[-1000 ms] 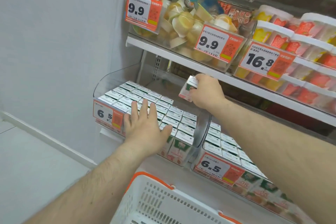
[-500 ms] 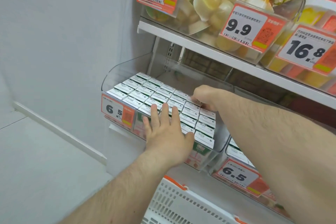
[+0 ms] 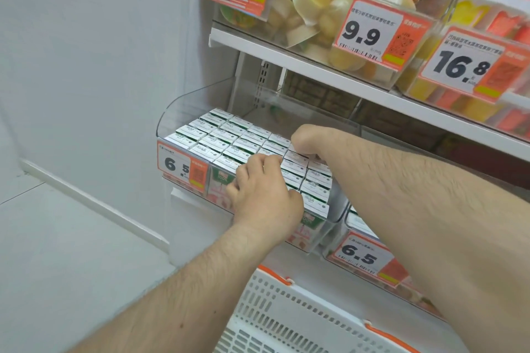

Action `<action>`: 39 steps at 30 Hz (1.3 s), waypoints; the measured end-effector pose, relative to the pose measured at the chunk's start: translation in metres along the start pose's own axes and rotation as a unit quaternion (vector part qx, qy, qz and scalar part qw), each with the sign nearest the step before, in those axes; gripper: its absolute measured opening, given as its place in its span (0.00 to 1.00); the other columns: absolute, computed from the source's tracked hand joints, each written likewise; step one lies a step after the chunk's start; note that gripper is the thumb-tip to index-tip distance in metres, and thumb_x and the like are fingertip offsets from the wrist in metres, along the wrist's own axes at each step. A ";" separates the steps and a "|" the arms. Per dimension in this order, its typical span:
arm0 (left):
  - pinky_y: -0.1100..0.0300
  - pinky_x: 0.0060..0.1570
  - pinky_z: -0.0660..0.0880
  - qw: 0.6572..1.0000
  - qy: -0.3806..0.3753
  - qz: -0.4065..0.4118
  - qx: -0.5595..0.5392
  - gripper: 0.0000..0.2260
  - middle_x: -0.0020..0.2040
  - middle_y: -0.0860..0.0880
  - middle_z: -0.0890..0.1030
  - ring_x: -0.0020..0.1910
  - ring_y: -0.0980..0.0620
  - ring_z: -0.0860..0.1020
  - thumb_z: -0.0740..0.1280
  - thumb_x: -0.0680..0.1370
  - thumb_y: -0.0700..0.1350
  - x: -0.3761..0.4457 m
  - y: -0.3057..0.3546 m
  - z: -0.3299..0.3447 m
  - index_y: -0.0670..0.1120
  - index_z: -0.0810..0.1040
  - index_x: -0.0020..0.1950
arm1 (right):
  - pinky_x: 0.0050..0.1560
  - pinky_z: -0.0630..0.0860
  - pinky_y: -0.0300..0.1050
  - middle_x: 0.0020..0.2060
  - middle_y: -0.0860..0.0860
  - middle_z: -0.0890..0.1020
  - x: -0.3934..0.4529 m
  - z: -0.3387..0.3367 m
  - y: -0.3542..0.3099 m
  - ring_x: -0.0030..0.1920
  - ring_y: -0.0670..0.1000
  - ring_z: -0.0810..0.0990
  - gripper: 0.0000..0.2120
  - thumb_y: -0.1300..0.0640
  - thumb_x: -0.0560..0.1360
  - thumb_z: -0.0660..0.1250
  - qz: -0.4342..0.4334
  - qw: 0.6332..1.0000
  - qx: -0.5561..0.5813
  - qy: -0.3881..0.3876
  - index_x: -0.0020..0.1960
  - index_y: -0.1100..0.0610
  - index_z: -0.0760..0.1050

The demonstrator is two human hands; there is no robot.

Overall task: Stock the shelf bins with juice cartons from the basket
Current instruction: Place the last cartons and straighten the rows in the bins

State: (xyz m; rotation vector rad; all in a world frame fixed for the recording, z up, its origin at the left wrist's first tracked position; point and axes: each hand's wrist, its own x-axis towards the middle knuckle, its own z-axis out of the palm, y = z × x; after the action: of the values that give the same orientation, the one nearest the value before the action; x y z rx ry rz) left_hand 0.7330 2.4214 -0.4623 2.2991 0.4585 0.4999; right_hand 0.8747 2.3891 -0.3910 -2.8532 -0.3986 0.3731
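Observation:
Rows of white-topped juice cartons fill the clear shelf bin that carries a 6.5 price tag. My left hand rests on the front rows with its fingers bent onto the carton tops. At the bin's rear right my right hand is curled downward on a juice carton set among the others; its fingertips are hidden. The white basket with orange trim stands below, and its contents are out of sight.
A second clear bin tagged 6.5 sits to the right under my right forearm. Right above, the upper shelf holds bins of fruit cups with 9.9 and 16.8 tags. A plain wall closes the left side.
My right hand carried a carton from mid-air down into the bin's rear right. My left hand's fingers went from flat to bent on the front cartons. The camera moved closer.

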 end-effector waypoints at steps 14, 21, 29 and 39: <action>0.55 0.37 0.68 0.993 -0.080 0.078 -0.049 0.12 0.40 0.57 0.73 0.39 0.49 0.74 0.65 0.71 0.48 -0.072 0.015 0.022 0.54 0.64 0.50 | 0.35 0.64 0.46 0.26 0.46 0.71 -0.156 0.050 0.071 0.34 0.50 0.71 0.12 0.57 0.70 0.57 -0.246 0.887 0.158 0.359 0.28 0.51 0.65; 0.52 0.46 0.75 0.968 -0.239 0.066 0.021 0.13 0.46 0.55 0.77 0.47 0.47 0.77 0.65 0.73 0.47 -0.106 -0.005 0.068 0.52 0.67 0.56 | 0.36 0.72 0.49 0.28 0.53 0.77 -0.188 0.113 0.147 0.34 0.53 0.75 0.12 0.63 0.72 0.60 -0.142 0.915 0.266 0.269 0.31 0.61 0.74; 0.51 0.51 0.77 0.909 -0.393 0.028 0.135 0.16 0.52 0.52 0.79 0.49 0.49 0.78 0.64 0.76 0.46 -0.120 -0.044 0.120 0.52 0.68 0.63 | 0.32 0.70 0.49 0.34 0.54 0.76 -0.158 0.221 0.266 0.32 0.55 0.74 0.13 0.59 0.77 0.58 0.177 0.919 0.325 0.135 0.38 0.65 0.74; 0.54 0.44 0.77 0.859 -0.497 -0.054 0.108 0.13 0.54 0.49 0.79 0.44 0.50 0.79 0.63 0.78 0.45 -0.128 -0.077 0.193 0.50 0.71 0.62 | 0.63 0.72 0.52 0.65 0.60 0.68 -0.144 0.370 0.330 0.65 0.61 0.71 0.41 0.38 0.67 0.72 0.436 0.882 0.155 -0.087 0.70 0.56 0.58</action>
State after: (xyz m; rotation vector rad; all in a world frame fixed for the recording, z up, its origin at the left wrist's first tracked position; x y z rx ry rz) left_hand 0.7014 2.3028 -0.6727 2.3548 0.1080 -0.8326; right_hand 0.7143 2.1099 -0.7947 -2.5055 0.8840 0.7596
